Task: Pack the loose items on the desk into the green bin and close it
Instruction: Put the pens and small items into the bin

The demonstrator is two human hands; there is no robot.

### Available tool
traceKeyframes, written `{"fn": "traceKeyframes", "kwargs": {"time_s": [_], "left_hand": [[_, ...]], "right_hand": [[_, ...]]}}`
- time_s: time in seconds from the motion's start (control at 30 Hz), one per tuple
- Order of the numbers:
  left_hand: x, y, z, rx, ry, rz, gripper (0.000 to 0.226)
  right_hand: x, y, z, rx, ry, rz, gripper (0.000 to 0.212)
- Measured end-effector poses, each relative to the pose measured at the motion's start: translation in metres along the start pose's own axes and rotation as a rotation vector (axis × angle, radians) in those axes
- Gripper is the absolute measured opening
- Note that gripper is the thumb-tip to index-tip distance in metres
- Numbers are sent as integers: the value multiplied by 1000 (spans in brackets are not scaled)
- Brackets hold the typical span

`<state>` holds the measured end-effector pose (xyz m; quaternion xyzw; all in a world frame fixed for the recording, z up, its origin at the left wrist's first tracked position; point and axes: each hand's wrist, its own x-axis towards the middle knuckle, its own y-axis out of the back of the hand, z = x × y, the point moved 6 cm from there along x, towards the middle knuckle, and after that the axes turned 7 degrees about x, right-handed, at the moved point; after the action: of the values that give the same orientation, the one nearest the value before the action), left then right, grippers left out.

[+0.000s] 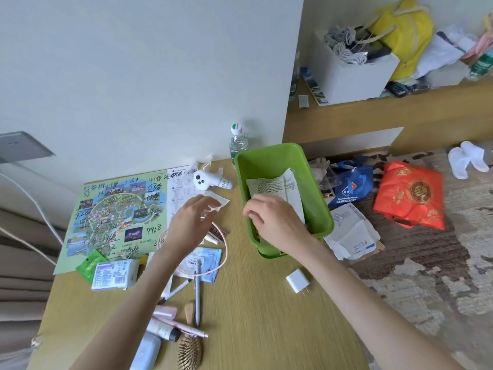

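Green plastic forms the bin (266,152), which stands open at the far right edge of the bench (253,321). A second green edge shows beneath its near end. Inside the bin lies a folded printed paper (277,186).

We record the grips as follows:
- Right grip (272,220): inside the near end of the bin, against its left wall. The fingers curl down over the near end of the folded printed paper; the fingertips are hidden.
- Left grip (190,225): over the bench, just left of the bin. The fingers are extended with a slight curve and the tips lie on a white sachet (220,202). We cannot tell whether the thumb pinches the sachet.

Loose items on the bench:
- a hand-annotated map (112,217), flat at the far left;
- a white handheld device (210,181) beyond the sachet;
- a water bottle (237,142), upright against the wall behind the bin;
- a white charger plug (297,280), near the right forearm;
- a tissue pack (114,273) beside a green packet (89,264);
- a pink cable loop (225,252) over a blue packet (208,259);
- two pens (197,292);
- a hairbrush (189,352) at the near edge.

On the floor to the right lie a red bag (410,196) and a blue pizza bag (352,188).
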<state>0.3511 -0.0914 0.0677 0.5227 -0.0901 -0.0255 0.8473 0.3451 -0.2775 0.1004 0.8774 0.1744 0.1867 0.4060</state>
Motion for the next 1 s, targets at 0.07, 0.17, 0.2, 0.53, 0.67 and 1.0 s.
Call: {"fn": "traceKeyframes", "kwargs": {"time_s": [0.07,0.17,0.2,0.53,0.67,1.0], "left_hand": [[-25,-6,-36,1,123,-64,13],[-68,-17,-86,32,308,-121,13],[-82,-22,-100,40,372,-140,12],[-161,-60,-132,115,461,-235,7],[-167,-72,-127,260,416,-322,25],[-158,-76,-115,335,238,-299,30]], "right_hand": [[1,-20,-24,13,44,9,14],[0,-62,-43,36,52,-59,13],[-1,-78,-44,42,21,-88,12],[-45,-222,-35,0,-429,-378,26],[-47,-242,-42,-87,-456,-349,22],[-61,-235,-25,45,-498,-632,18]]}}
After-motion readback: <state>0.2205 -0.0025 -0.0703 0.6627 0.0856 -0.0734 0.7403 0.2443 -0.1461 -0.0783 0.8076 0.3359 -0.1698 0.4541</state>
